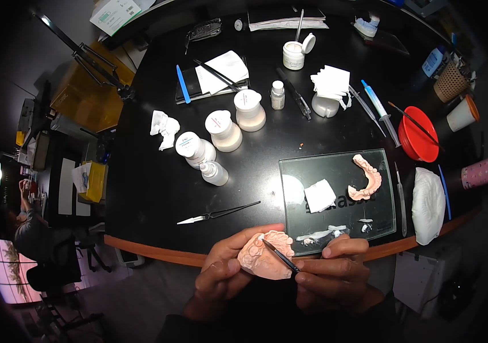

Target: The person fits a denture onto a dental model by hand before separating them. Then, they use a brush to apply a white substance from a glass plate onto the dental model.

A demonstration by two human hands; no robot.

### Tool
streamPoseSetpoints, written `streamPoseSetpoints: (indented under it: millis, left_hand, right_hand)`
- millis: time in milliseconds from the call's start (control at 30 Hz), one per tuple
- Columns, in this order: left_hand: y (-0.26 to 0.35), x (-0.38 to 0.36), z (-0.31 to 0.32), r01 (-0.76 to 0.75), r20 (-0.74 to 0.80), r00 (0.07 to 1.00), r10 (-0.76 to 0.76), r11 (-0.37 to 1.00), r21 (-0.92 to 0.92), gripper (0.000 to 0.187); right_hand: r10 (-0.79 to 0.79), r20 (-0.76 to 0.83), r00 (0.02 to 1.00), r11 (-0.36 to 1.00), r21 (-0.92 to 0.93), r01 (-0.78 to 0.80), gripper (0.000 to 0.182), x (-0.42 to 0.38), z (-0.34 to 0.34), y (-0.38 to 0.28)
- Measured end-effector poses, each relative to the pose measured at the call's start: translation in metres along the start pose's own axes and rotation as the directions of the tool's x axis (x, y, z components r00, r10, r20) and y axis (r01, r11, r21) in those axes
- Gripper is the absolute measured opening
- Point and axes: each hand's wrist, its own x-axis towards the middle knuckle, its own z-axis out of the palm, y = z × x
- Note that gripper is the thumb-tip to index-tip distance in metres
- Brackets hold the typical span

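My left hand (219, 273) is closed around a pink dental cast (267, 260), holding it up at the table's front edge. Between the fingers of my right hand (335, 271) is a thin dark brush (281, 255). Its tip touches a small white spot on one tooth of the cast. Just beyond my hands lies a glass slab (378, 220) with smears of white paste (319, 234) along its near side. A folded white tissue (320, 195) and a second, horseshoe-shaped pink cast (368, 178) rest on the slab.
Several lidded jars (224, 132) and a dropper bottle (214, 173) stand left of centre. Tweezers (219, 212) lie nearer me. On the right are a red bowl (409, 137), a syringe (380, 111) and a white pad (429, 206). Another person (29, 228) is at far left.
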Motion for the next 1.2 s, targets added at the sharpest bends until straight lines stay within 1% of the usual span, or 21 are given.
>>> streamPoseSetpoints:
  millis: [300, 533, 933, 1200]
  left_hand:
    - [0.0002, -0.0011, 0.0007, 0.007, -0.020, 1.000, -0.007, 1.000, -0.002, 0.094]
    - [-0.0006, -0.0010, 0.0010, -0.002, -0.022, 1.000, 0.002, 1.000, -0.008, 0.094]
    - [-0.0006, -0.0012, -0.0024, -0.004, 0.018, 1.000, 0.004, 1.000, -0.020, 0.092]
    - [-0.0001, -0.0010, -0.0023, -0.002, 0.014, 1.000, 0.002, 1.000, -0.004, 0.093]
  right_hand:
    - [0.001, 0.006, 1.000, 1.000, -0.007, -0.001, 0.025, 0.0016, 0.0006, -0.0010]
    - [-0.004, 0.016, 1.000, 1.000, -0.006, 0.004, 0.024, 0.0005, -0.0014, -0.0002]
    - [0.004, -0.002, 1.000, 1.000, -0.014, -0.004, 0.024, 0.0008, -0.0008, -0.0007]
    - [0.005, -0.006, 1.000, 1.000, -0.012, -0.005, 0.023, 0.0010, 0.0001, -0.0002]
